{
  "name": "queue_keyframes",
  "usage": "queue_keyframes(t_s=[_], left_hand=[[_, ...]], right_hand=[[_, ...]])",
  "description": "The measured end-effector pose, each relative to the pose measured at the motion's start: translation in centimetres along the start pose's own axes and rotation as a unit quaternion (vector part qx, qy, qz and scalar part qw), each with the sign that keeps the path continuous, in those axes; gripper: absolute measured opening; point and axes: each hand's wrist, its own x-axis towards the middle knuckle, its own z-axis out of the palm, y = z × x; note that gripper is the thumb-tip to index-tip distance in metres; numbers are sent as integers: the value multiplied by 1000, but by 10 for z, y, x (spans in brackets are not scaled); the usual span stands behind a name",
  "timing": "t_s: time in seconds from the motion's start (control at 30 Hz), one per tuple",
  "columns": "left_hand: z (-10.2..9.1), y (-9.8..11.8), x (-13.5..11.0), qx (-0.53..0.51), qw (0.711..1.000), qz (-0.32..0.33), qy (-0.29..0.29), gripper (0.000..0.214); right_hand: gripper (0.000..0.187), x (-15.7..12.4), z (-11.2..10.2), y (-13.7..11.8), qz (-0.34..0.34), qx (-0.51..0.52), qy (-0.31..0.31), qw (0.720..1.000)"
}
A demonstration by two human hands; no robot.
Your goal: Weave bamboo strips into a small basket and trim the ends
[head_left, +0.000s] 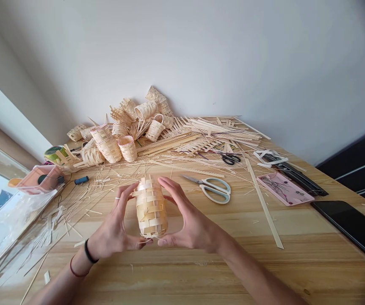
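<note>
A small woven basket [150,208] of pale wood strips is held above the wooden table [297,262], lying roughly upright between both hands. My left hand [114,228] cups its left side, thumb under the bottom edge, fingers curled round the rim. My right hand [190,220] grips its right side, fingers reaching up to the top and thumb near the base. A ring shows on a left finger, and dark and red bands sit on the left wrist.
A heap of finished small baskets [122,131] and loose wood strips [208,135] lies at the back. White-handled scissors [212,188] and black-handled scissors [231,159] lie to the right, with a pink tray [284,189], a dark tablet [354,226], and a pink box [41,178] at left.
</note>
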Motion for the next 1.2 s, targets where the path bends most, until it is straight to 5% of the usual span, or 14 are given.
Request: queue_keyframes(t_s=[0.23,0.37,0.63,0.87,1.2], left_hand=[[4,-2,-5,2,1000,20,20,136],[5,0,-2,35,999,35,-4,128],[3,-7,-9,7,995,51,-81,118],[10,8,6,5,999,-46,-18,46],[12,8,4,32,998,-49,-10,54]], right_hand=[[105,3,-4,4,127,236,-13,963],[98,7,1,5,125,295,-27,947],[78,7,1,3,68,162,44,983],[87,5,14,5,30,88,20,995],[100,2,15,6,28,41,17,999]])
